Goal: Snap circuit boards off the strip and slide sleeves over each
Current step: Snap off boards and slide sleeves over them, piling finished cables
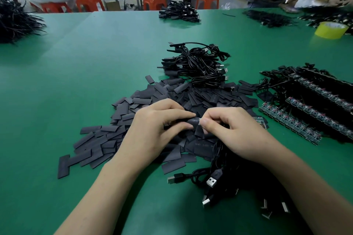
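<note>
- The person's left hand is near the middle of the green table mat. Its fingers are curled, and the thumb and forefinger pinch a short black tube sleeve from above and below.
- The right hand meets it from the right with its fingers bent inward. The thumb and forefinger tips pinch something at the sleeve's open right end.
- A small pale speck shows there between the two hands, likely the tip of a small circuit board. The rest is hidden, so how much of it is inside the sleeve cannot be told.
- Both hands hover just over a wide loose pile of flat black sleeve pieces, which spreads left and far from them.
- To the right lie long dark strips of joined circuit boards with red marks, side by side and slanting away. Black wires tangle over their far ends.
- One loose small green-edged board lies between the right hand and the strips.
- Beyond the sleeve pile sits a heap of coiled black cables with sleeved ends.
- Near the right forearm lies a bundle of black USB cables with silver plugs.
- A yellow tape roll stands at the far right.
</note>
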